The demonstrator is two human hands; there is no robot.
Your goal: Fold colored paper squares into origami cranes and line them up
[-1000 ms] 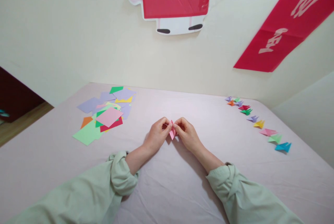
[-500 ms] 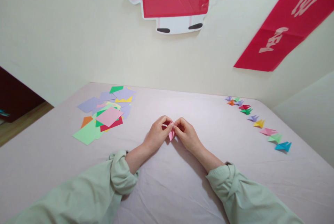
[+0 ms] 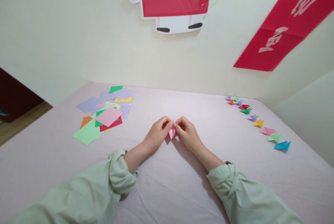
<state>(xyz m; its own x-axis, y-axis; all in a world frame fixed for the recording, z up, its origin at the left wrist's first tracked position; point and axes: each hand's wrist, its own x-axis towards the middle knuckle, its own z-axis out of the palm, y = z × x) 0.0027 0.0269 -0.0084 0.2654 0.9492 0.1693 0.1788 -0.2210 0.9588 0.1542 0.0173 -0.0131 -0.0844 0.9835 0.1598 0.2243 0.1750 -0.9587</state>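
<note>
A small folded piece of pink paper (image 3: 172,132) is pinched between both hands above the middle of the table, its pointed end facing me. My left hand (image 3: 159,131) grips its left side, thumb against the fingers. On the other side my right hand (image 3: 188,132) pinches the right edge in the same way. The fingers cover the paper's upper part, so its full shape is hidden.
Loose coloured paper sheets (image 3: 109,116) overlap in a pile on the left. Several folded paper figures (image 3: 267,131) form a row along the right. The pale cloth-covered table (image 3: 167,189) meets a wall (image 3: 167,63) carrying red decorations.
My fingers have shifted slightly on the pink paper, and the gap inside the left hand's curl looks darker and narrower. The sheets and the row of figures lie as before.
</note>
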